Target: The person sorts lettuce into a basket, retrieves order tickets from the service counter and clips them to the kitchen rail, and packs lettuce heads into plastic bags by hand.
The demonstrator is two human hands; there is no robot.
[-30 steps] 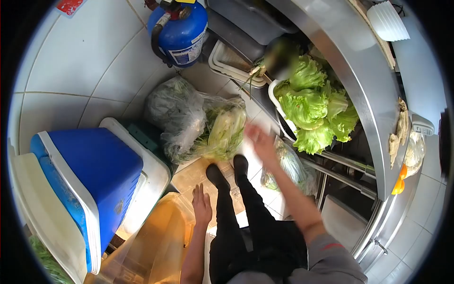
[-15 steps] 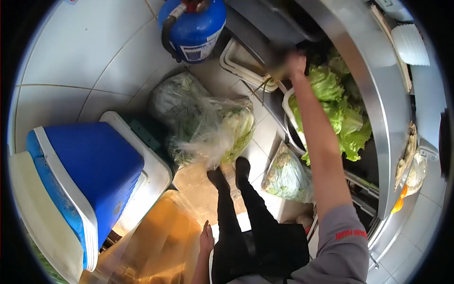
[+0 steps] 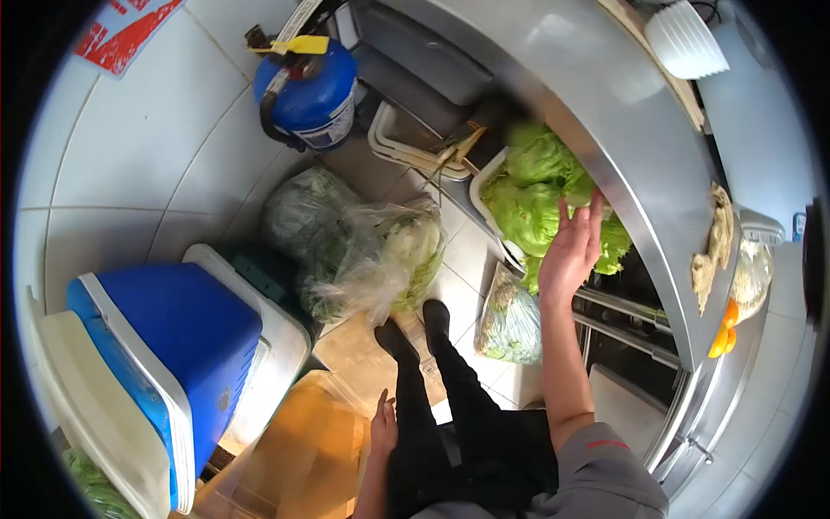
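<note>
My right hand (image 3: 573,251) reaches over leafy green lettuce (image 3: 532,212) heaped in a white container (image 3: 476,192) under the steel counter. Its fingers are stretched out and spread at the front of the leaves; nothing shows in the palm, and I cannot tell whether the fingertips touch the lettuce. My left hand (image 3: 383,426) hangs beside my left thigh, fingers loosely extended, holding nothing visible. Below the lettuce, a clear plastic bag of greens (image 3: 510,320) stands on the floor near my right forearm.
Plastic bags of vegetables (image 3: 354,238) lie ahead of my feet. A blue gas cylinder-like vessel (image 3: 316,95) stands by the tiled wall. Blue and white bins (image 3: 186,333) and an orange-brown crate (image 3: 298,441) are at left. The steel counter edge (image 3: 644,173) curves along the right, with ginger (image 3: 714,242) on top.
My right hand has come back from the dark rear area beside the lettuce to the front of the heap, its fingers now spread. The view has shifted; my left hand stays low.
</note>
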